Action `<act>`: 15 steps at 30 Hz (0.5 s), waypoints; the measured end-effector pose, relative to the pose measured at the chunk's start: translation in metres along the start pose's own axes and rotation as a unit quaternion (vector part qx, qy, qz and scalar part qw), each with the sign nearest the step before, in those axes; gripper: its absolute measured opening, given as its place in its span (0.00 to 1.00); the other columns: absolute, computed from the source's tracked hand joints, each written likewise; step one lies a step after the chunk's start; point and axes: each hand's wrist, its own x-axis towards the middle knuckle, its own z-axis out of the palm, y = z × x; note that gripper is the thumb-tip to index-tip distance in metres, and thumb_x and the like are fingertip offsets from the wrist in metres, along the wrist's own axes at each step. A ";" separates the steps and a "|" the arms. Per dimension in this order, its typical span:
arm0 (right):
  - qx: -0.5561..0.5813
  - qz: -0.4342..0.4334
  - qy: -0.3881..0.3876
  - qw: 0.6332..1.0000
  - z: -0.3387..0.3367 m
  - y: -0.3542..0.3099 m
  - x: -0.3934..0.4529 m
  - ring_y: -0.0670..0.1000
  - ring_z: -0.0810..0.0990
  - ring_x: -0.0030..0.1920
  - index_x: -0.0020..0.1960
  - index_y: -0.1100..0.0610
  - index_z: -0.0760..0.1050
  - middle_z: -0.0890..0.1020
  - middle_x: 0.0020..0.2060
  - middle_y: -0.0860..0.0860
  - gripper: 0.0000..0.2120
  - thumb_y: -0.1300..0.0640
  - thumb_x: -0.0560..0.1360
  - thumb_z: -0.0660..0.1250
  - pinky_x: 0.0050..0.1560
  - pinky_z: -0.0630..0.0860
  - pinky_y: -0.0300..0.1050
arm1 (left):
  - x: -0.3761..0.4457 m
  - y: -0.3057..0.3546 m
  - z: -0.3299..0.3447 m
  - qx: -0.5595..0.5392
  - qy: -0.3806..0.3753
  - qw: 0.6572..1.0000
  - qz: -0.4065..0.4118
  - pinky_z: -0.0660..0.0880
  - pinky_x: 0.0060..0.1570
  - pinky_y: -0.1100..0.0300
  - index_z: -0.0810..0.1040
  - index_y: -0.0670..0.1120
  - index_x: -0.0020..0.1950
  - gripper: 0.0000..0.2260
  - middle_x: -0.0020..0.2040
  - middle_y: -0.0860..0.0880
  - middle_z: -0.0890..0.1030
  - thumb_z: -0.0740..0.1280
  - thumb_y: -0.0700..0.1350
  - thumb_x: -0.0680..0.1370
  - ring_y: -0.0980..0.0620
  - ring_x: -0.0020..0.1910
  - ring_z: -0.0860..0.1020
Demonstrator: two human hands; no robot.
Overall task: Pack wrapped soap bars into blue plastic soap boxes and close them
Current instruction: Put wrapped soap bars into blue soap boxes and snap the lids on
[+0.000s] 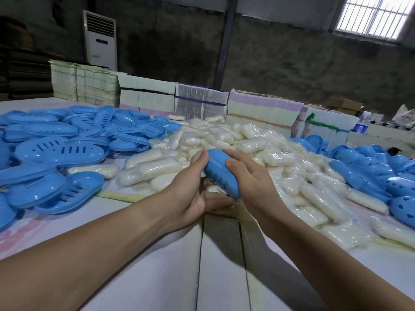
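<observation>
Both my hands grip one blue plastic soap box (221, 171) above the table's middle. Its two halves are together and it tilts down toward the right. My left hand (193, 189) cups it from the left and underneath, thumb up along its end. My right hand (251, 173) curls over its right side, thumb pressed on top. Whatever is inside the box is hidden. A big heap of wrapped white soap bars (258, 149) lies just behind and to the right of my hands.
Loose blue box halves with slots (58, 151) pile up on the left, more blue halves with holes (381, 173) on the right. Stacks of flat cartons (199, 102) line the table's far edge. A white table surface (157, 254) lies under my forearms.
</observation>
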 end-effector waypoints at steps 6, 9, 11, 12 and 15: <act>-0.017 -0.012 -0.029 0.999 -0.001 -0.003 -0.002 0.43 0.81 0.53 0.55 0.39 0.80 0.83 0.50 0.39 0.14 0.47 0.72 0.62 0.59 0.77 0.53 | -0.002 -0.001 0.003 0.000 -0.005 1.000 0.005 0.81 0.53 0.38 0.70 0.55 0.72 0.18 0.64 0.39 0.80 0.56 0.60 0.85 0.32 0.58 0.82; -0.014 -0.004 -0.036 0.999 0.002 -0.001 -0.002 0.46 0.81 0.55 0.58 0.40 0.79 0.82 0.54 0.44 0.16 0.46 0.71 0.63 0.59 0.77 0.54 | -0.003 0.000 0.002 -0.001 -0.008 1.000 0.006 0.79 0.55 0.34 0.68 0.53 0.73 0.21 0.63 0.37 0.80 0.58 0.61 0.83 0.32 0.59 0.81; -0.016 -0.003 -0.034 0.999 0.003 0.000 -0.002 0.46 0.80 0.56 0.59 0.42 0.79 0.81 0.55 0.46 0.18 0.45 0.71 0.63 0.61 0.76 0.54 | -0.003 0.000 0.002 -0.008 -0.004 1.000 0.003 0.79 0.56 0.33 0.68 0.53 0.73 0.22 0.63 0.36 0.80 0.60 0.61 0.82 0.32 0.59 0.81; -0.017 -0.005 -0.033 0.999 0.004 0.000 -0.002 0.46 0.80 0.56 0.60 0.43 0.79 0.81 0.56 0.46 0.18 0.46 0.71 0.63 0.62 0.76 0.54 | -0.003 0.000 0.002 -0.018 -0.004 1.000 0.001 0.79 0.55 0.34 0.68 0.52 0.73 0.22 0.64 0.36 0.79 0.60 0.61 0.82 0.32 0.59 0.81; -0.033 -0.015 -0.044 0.998 0.003 -0.002 -0.004 0.46 0.78 0.60 0.64 0.45 0.77 0.80 0.58 0.46 0.20 0.45 0.73 0.62 0.64 0.74 0.54 | -0.003 0.001 0.004 -0.061 -0.022 0.998 -0.011 0.80 0.55 0.36 0.69 0.49 0.74 0.25 0.68 0.35 0.77 0.60 0.62 0.82 0.33 0.60 0.81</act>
